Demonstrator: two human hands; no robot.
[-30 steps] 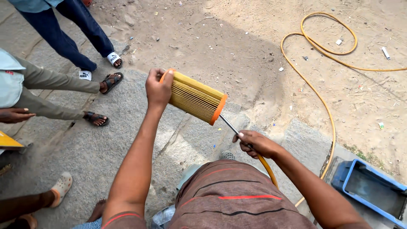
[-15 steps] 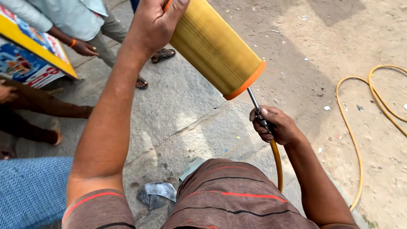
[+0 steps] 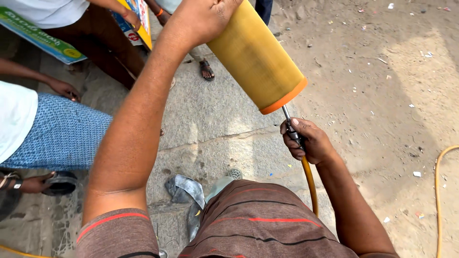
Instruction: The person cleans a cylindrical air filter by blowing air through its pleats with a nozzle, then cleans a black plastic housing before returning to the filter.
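Nearest the camera: the person's own torso in a brown striped shirt (image 3: 260, 224), both arms reaching forward and out.

Right hand (image 3: 306, 141) low and close, fingers (image 3: 290, 136) clenched round the grip of an air blow gun (image 3: 295, 134). Thumb sits on top, probably on the trigger, though that part is covered. A yellow hose (image 3: 310, 184) leaves the bottom of the fist and runs back along the forearm. The thin metal nozzle (image 3: 286, 114) points up into the open end of the filter, which suits blowing from inside outward.

Left hand (image 3: 201, 19) raised higher and farther out, arm nearly straight. It grasps the far end of a cylindrical air filter (image 3: 253, 55), yellow pleated body with an orange end ring (image 3: 285, 98). Fingers wrap the top end; how far round they reach cannot be told, the far side is hidden. Filter held in mid-air, tilted, orange end down toward the nozzle, well off the ground. The tilt likely keeps dust falling away from the body.

Below, on the stone paving (image 3: 210, 124): a crumpled grey rag (image 3: 184, 188) just ahead of the knees.

Farther out: bystanders at left, one in a blue patterned garment (image 3: 57, 134), a sandalled foot (image 3: 206, 69) beyond. Dusty littered dirt ground (image 3: 382, 71) to the right; another loop of hose (image 3: 437, 191) at the frame edge.
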